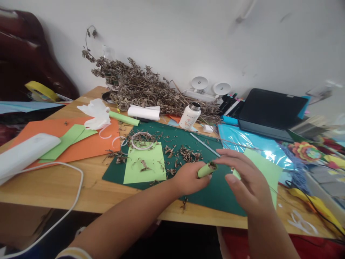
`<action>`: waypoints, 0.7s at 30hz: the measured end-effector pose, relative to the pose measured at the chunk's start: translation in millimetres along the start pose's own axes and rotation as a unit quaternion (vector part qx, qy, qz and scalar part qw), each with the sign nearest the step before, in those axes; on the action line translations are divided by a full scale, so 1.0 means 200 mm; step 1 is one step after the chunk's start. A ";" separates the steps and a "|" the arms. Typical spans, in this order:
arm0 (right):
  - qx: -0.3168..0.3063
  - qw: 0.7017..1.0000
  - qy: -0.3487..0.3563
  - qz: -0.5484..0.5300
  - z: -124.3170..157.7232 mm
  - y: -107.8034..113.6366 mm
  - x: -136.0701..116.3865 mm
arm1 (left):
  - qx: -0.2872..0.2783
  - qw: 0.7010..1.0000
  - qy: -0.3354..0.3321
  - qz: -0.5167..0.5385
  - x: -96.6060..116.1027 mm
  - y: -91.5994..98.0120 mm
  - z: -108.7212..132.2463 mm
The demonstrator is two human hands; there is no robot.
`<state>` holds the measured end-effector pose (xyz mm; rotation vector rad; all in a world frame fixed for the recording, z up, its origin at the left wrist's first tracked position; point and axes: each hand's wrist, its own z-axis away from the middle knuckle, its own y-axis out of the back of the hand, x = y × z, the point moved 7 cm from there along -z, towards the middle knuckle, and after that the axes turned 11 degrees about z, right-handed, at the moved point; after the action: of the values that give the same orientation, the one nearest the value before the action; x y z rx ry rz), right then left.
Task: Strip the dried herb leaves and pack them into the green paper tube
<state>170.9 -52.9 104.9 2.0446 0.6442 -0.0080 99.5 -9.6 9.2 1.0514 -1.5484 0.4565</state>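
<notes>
My left hand (188, 178) is closed around a small light green paper roll (206, 169), whose open end shows dried leaf bits inside. The fingertips of my right hand (246, 180) pinch at that open end, over a dark green cutting mat (215, 194). Crumbled dried leaves (188, 154) lie scattered on the mat. A light green paper square (145, 163) with a few leaf scraps lies on the mat to the left. Another light green sheet (269, 169) lies under my right hand.
A pile of dried branches (145, 86) leans on the wall. Nearby are a white bottle (190, 116), a tape ring (141, 140), a second green roll (124, 118), orange paper (81, 144), a white cable (75, 194), a laptop (269, 109) and coloured paper flowers (307, 151).
</notes>
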 end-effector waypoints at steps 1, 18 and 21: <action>0.012 1.000 -0.014 -0.026 0.00 0.00 0.01 | 0.001 1.000 -0.003 0.001 0.00 0.00 0.00; 0.008 0.995 0.085 0.048 -0.05 -0.01 -0.07 | -0.018 1.000 -0.012 -0.007 0.01 -0.01 0.00; -0.007 0.988 0.119 0.100 -0.07 -0.02 -0.10 | -0.024 1.000 -0.014 -0.002 0.01 -0.01 0.00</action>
<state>148.5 -49.4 113.8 2.1061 0.5797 0.3619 101.7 -11.6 10.9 1.0278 -1.5747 0.4022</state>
